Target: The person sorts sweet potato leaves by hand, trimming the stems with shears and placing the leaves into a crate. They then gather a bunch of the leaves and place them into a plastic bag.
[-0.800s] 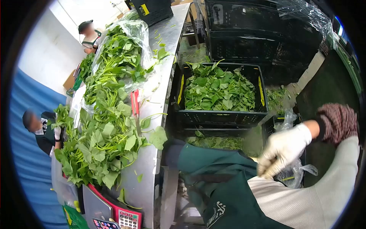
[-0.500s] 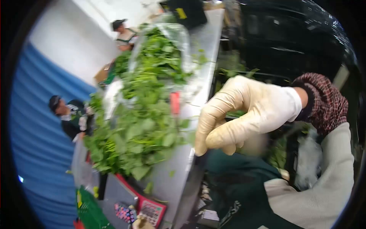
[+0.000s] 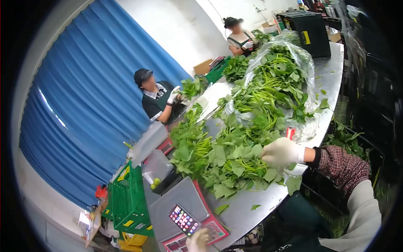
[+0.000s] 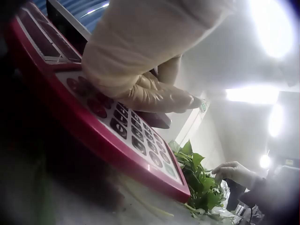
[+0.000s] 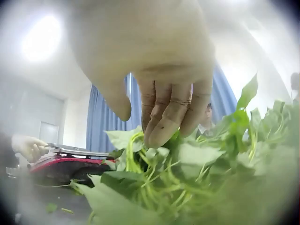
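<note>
Leafy green stems [image 3: 235, 161] lie heaped on the metal table. Over the near edge of the heap is my gloved right hand [image 3: 283, 152]; in the right wrist view this hand [image 5: 159, 70] has its thumb apart and its fingers pointing down at the leaves [image 5: 187, 159], with nothing visibly gripped. At the bottom of the head view, my gloved left hand [image 3: 198, 240] pinches the lower end of a phone [image 3: 184, 220] with a lit screen, over the red-rimmed scale [image 3: 178, 201]. The left wrist view shows the left hand [image 4: 140, 70] curled above the scale's keypad [image 4: 131, 126].
A red-handled tool [image 3: 290, 133] lies beside the heap, near clear plastic [image 3: 308, 67]. Two people in dark aprons stand across the table. Green crates [image 3: 130, 201] are at the left, a black crate [image 3: 315, 35] on the far end, a clear container [image 3: 157, 166] behind the scale.
The head view has swung left, bringing the scale, phone and left hand further into view. My right hand has moved from beside my body, across, to the leaves.
</note>
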`<state>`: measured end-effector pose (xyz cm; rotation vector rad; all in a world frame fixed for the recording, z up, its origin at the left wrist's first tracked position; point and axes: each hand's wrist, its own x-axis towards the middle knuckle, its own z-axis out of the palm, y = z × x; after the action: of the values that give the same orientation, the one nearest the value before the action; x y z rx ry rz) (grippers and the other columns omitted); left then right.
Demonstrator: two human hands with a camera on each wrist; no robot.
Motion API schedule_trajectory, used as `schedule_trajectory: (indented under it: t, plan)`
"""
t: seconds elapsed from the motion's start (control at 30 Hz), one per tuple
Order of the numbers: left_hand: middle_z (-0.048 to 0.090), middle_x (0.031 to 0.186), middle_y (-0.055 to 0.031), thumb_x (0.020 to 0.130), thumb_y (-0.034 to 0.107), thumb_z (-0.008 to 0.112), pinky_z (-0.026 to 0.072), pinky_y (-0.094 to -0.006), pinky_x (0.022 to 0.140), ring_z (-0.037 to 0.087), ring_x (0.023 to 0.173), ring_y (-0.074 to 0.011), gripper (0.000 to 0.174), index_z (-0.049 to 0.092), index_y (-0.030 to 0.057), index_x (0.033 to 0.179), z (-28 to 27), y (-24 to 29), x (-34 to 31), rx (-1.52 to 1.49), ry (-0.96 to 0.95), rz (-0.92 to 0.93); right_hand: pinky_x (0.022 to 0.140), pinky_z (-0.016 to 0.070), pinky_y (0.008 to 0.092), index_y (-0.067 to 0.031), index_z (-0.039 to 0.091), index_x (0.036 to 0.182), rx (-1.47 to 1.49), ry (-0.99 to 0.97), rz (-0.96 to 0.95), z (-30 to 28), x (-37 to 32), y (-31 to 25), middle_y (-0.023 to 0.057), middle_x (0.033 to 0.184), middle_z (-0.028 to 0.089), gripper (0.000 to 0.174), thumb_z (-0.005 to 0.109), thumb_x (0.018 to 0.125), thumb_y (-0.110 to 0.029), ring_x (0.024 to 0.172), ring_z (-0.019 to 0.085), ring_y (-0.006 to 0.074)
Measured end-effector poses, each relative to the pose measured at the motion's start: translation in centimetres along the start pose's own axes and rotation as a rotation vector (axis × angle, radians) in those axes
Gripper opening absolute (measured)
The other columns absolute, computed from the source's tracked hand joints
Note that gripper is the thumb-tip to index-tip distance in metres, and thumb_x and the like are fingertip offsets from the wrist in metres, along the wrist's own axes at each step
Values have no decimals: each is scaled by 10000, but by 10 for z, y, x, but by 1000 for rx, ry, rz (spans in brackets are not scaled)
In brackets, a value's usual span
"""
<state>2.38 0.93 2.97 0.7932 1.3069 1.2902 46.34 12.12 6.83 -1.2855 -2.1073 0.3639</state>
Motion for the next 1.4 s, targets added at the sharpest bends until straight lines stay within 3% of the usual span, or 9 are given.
schedule_trajectory:
  t: [0.3, 0.43, 0.5, 0.63, 0.83, 0.93, 0.97, 1.13, 1.4]
  plan:
    - [648, 811, -98, 925, 200, 524, 467, -230, 589, 590, 646, -148, 210, 582, 17, 1010, 35, -15, -30, -67, -50, -91, 628, 470, 394, -99, 674, 777, -406, 82, -136, 68, 12, 2, 86, 745, 597, 257, 658, 754, -355, 713, 610, 269]
    - [651, 899, -123, 928, 200, 503, 496, -259, 696, 614, 721, -166, 299, 537, -28, 1118, 87, -23, -58, 89, -338, -148, 696, 453, 274, -44, 670, 813, 598, 398, 185, 17, 24, 2, 66, 739, 581, 138, 577, 805, -146, 740, 580, 185]
    - [660, 973, -109, 921, 215, 519, 507, -291, 729, 635, 802, -172, 331, 519, -25, 1149, 108, -29, -56, 96, -573, -159, 673, 423, 244, 4, 589, 884, 706, 733, 174, -14, 22, -1, 10, 806, 569, 126, 511, 851, -89, 738, 513, 84]
    - [643, 1055, -145, 922, 82, 526, 491, -277, 790, 619, 852, -166, 302, 523, -47, 1194, 171, -47, -44, -63, -805, -91, 679, 400, 283, 17, 510, 811, 267, 633, 50, -4, -11, -3, 106, 816, 506, 46, 534, 825, -19, 748, 503, 195]
    - [641, 1057, -133, 881, 85, 607, 475, -259, 797, 598, 849, -134, 289, 570, -36, 1141, 222, -68, -42, -203, -628, 42, 608, 426, 364, -59, 528, 737, -129, 569, -77, 31, -91, -71, 82, 719, 569, 198, 674, 623, 10, 663, 557, 278]
    - [636, 1044, -120, 744, 52, 722, 456, -302, 842, 600, 905, -203, 239, 661, 22, 973, 197, -44, -41, 474, -168, 997, 614, 422, 370, -63, 516, 734, -140, 553, -36, 43, -110, -76, 74, 754, 574, 218, 672, 605, 16, 690, 555, 272]
    - [631, 1035, -113, 679, 55, 750, 424, -355, 894, 584, 949, -255, 312, 659, 32, 977, 179, -20, -43, 639, -74, 1081, 619, 423, 372, -64, 512, 736, -89, 549, -31, 43, -114, -76, 72, 764, 575, 222, 669, 601, 16, 699, 556, 272]
    - [274, 1409, -229, 663, 442, 773, 211, -542, 1067, 239, 1313, -414, 1007, 249, 10, 1408, 84, 1, -27, 1312, 588, 1002, 646, 437, 369, -66, 510, 729, -8, 576, -29, 47, -115, -75, 62, 770, 582, 205, 663, 608, -1, 720, 567, 264]
    - [173, 1469, -239, 673, 415, 768, 294, -433, 1067, 260, 1322, -409, 1050, 181, -42, 1415, 55, 22, 1, 1365, 606, 769, 608, 442, 353, -61, 503, 706, 41, 536, -88, 60, -105, -84, 70, 765, 588, 191, 654, 605, 0, 682, 564, 262]
